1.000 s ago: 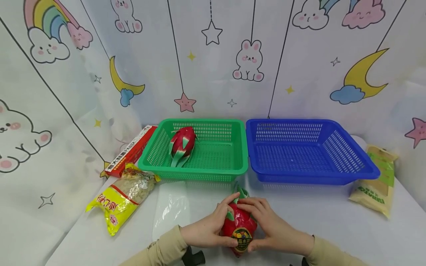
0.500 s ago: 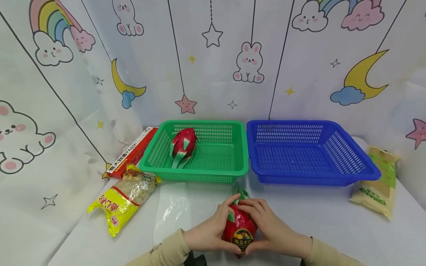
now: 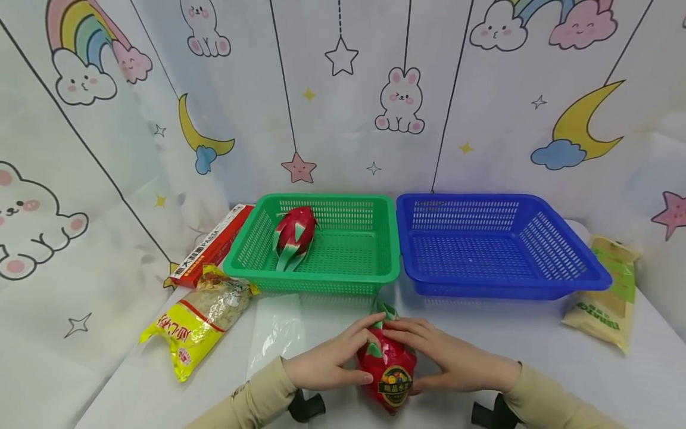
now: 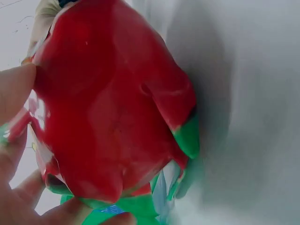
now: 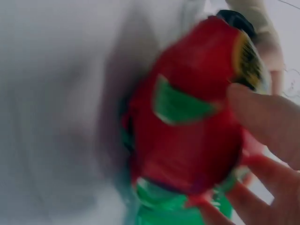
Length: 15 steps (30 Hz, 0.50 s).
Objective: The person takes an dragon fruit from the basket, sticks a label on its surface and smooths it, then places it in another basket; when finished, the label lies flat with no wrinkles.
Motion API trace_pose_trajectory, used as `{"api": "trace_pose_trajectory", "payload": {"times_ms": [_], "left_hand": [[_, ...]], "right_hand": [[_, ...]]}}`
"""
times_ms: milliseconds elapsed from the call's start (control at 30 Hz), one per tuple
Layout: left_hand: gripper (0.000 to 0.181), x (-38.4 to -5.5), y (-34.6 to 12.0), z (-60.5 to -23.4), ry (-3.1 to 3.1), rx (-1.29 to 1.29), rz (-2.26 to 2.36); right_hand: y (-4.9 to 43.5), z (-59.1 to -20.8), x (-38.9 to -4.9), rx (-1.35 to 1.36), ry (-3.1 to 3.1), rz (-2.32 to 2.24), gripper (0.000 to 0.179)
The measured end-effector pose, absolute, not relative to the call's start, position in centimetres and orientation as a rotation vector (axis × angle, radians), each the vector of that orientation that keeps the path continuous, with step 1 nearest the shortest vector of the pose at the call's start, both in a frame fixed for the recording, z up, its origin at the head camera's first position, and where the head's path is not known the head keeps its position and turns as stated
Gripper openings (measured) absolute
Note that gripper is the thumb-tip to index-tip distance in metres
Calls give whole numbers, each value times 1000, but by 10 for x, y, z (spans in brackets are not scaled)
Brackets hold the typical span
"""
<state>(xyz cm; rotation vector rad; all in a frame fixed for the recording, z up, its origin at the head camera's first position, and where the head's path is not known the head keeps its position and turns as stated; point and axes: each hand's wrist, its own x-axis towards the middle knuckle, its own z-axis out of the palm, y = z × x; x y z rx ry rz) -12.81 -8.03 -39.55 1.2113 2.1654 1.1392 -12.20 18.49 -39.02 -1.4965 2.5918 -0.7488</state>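
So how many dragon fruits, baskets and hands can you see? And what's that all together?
Dragon fruits: 2 (near fruit, far fruit)
Baskets: 2 (green basket, blue basket)
Hands: 2 (left hand, right hand)
Total: 6

A tabletop booth, judging by the cartoon-printed backdrop [image 3: 343,119] behind the white table [image 3: 525,333].

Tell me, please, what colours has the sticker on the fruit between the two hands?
The sticker is mostly black with gold; the head view shows it best.
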Motion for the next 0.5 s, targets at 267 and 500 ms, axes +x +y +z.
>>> {"api": "trace_pose_trajectory", "payload": {"times_ms": [267, 500], "left_hand": [[41, -128, -80, -398, 2201, 1167, 1154], [64, -126, -79, -400, 2303, 997, 1168]], "right_hand": [[182, -379, -117, -1131, 2673, -787, 52], [155, -391, -95, -686, 2825, -878, 88]]}}
